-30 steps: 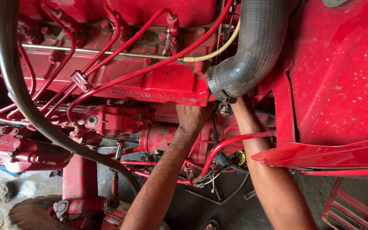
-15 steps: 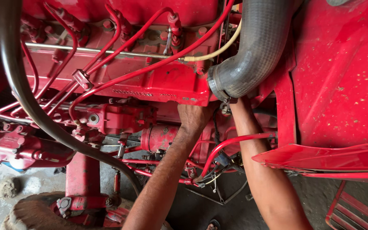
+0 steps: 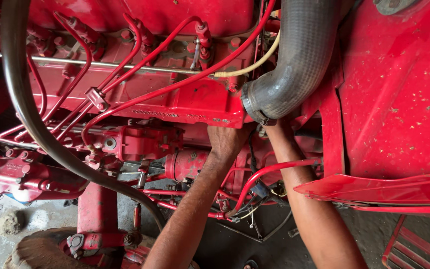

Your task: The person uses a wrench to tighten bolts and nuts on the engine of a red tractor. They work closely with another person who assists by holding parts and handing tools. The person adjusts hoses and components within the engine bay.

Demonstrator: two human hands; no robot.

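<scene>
- The left hand is pressed up under the red engine block at frame centre; its grip cannot be told
- The right hand is hidden behind the grey hose, upper right; its grip cannot be told

Two bare arms reach up into a red engine. The left hand presses under the block's edge; the right hand is hidden behind a grey ribbed hose, beside a red panel
</scene>
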